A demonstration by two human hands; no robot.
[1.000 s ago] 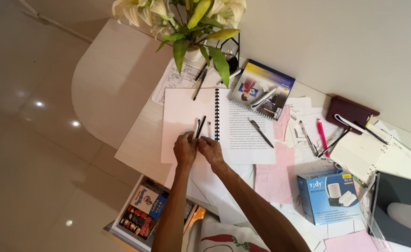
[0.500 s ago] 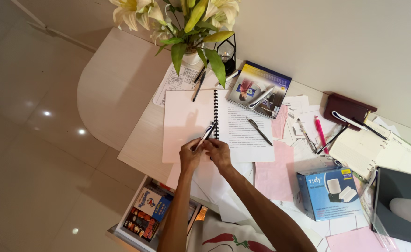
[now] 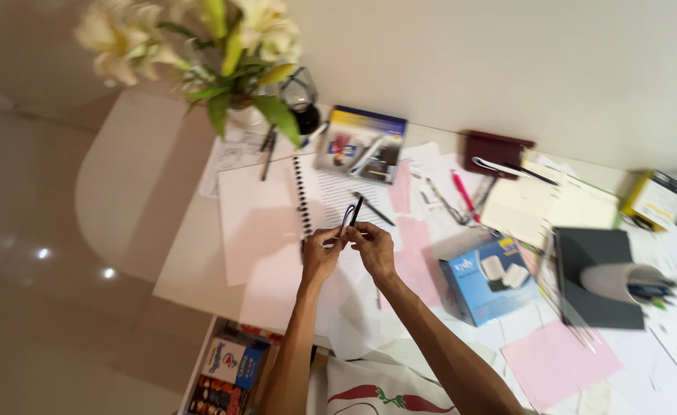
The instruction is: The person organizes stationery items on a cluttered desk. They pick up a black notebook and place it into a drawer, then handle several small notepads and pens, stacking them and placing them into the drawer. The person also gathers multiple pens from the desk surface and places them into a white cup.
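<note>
I see my left hand (image 3: 320, 256) and right hand (image 3: 373, 248) meeting above the desk (image 3: 177, 269), fingertips of both pinched closed on a small bunch of pens (image 3: 351, 213), dark with a pale one among them, which stick up and away from the grip; how many there are I cannot tell through the blur. Left of the grip lies a spiral-bound booklet (image 3: 265, 215) opened flat, its blank page nearest my left hand. Up and left of it stands a vase of pale lilies (image 3: 200, 46), with two dark pens (image 3: 268, 144) lying at its foot. Just beyond the held pens a single black pen (image 3: 373, 208) rests on the printed page, and further up lies a colourful spiral notebook (image 3: 361, 144). Right of the grip, pink paper (image 3: 415, 257) sits under my right hand, then a blue box (image 3: 486, 278), a pink marker (image 3: 462, 192), a maroon case (image 3: 496, 146) and a dark holder (image 3: 596, 284). The far right edge is smeared and hard to read. Below the desk, an open drawer (image 3: 227, 369) is cut off by the frame.
</note>
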